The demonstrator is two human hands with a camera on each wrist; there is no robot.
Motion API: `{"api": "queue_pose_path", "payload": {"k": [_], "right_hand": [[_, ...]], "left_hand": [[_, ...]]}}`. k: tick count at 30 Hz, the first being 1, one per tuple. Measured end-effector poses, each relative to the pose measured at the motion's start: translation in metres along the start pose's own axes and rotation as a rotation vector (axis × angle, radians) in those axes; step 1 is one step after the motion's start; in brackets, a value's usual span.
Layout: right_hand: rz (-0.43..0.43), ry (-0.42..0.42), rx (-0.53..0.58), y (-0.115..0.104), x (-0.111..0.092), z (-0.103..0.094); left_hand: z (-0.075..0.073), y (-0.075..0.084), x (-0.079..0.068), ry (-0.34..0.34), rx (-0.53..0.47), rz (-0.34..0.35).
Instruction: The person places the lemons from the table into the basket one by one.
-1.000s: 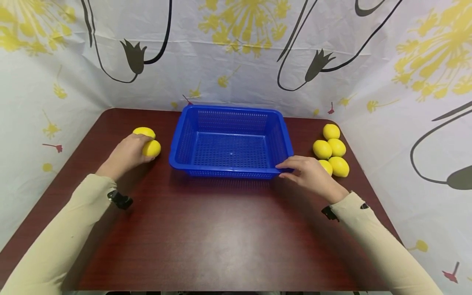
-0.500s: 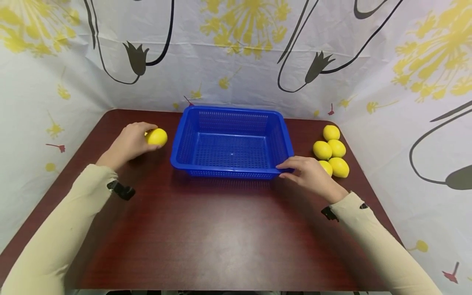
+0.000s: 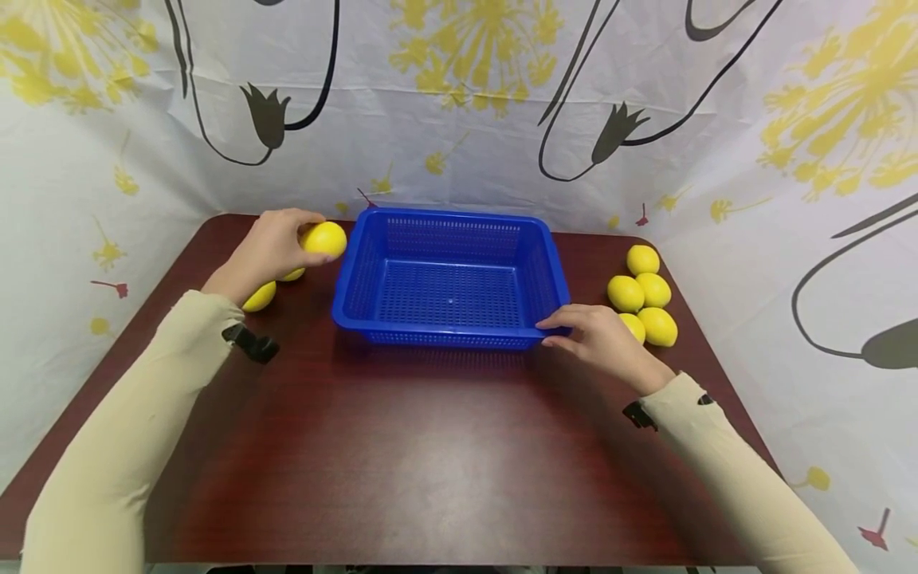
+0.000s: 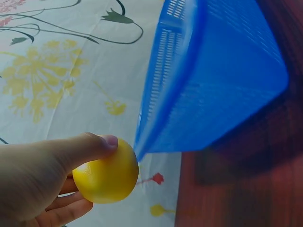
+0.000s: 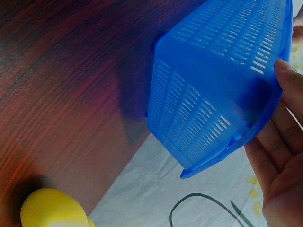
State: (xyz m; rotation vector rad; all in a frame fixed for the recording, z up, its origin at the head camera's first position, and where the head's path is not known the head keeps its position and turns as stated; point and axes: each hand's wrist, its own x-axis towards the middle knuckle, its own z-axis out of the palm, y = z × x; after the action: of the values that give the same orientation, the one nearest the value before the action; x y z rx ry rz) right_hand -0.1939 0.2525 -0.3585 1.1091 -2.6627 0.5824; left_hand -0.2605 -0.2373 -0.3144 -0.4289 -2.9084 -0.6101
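A blue perforated plastic basket [image 3: 450, 328] stands on the table with nothing inside. My left hand [image 3: 271, 245] holds a yellow lemon [image 3: 326, 240] between thumb and fingers, raised beside the basket's left rim. In the left wrist view the thumb lies across the top of the lemon [image 4: 109, 177]. Beneath that hand, two more lemons [image 3: 260, 297] show partly on the table. My right hand [image 3: 595, 335] pinches the basket's front right corner, thumb on the near side and fingers over the rim, as the right wrist view of the basket [image 5: 203, 94] also shows.
Several lemons [image 3: 653, 289] lie grouped on the table's right side, just beyond my right hand. A patterned white cloth [image 3: 459, 159] hangs behind and along both sides of the dark red-brown table [image 3: 430, 446].
My left hand has picked a lemon up from the left group and carried it up and right toward the basket. The right hand has stayed at the basket's corner.
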Motion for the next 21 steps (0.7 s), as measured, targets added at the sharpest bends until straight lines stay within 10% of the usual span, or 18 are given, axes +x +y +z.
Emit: {"api": "queue_pose_path", "payload": {"k": [21], "right_hand": [[0.043,-0.024,0.005,0.000,0.003,-0.003]], "left_hand": [[0.013,0.088,0.068,0.021,-0.156,0.145]]}}
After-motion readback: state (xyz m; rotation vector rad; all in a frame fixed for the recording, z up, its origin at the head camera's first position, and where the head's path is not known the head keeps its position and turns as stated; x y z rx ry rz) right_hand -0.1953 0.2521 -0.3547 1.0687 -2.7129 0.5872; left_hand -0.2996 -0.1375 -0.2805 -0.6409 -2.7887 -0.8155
